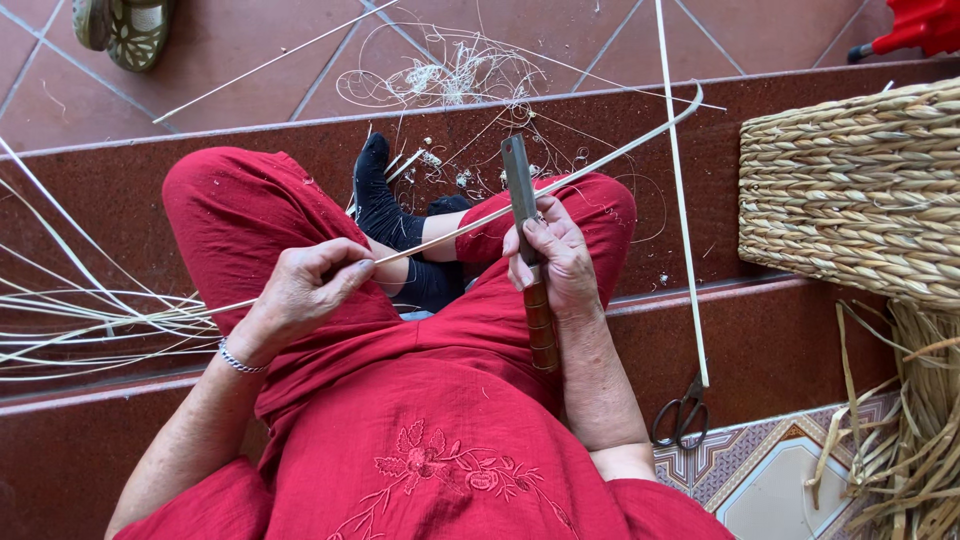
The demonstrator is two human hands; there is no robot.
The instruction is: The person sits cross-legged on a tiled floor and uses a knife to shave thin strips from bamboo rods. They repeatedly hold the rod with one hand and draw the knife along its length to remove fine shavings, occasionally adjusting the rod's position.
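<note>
Seated figure in red on dark red steps. Left hand (305, 285) pinches a thin pale cane strip (560, 180) over the lap; right hand (555, 262) is clenched around a wooden-handled, flat-bladed knife (527, 235), blade against the strip. Black scissors (682, 415) lie just beside the step edge; a woven straw basket (850, 190) stands farther right.
</note>
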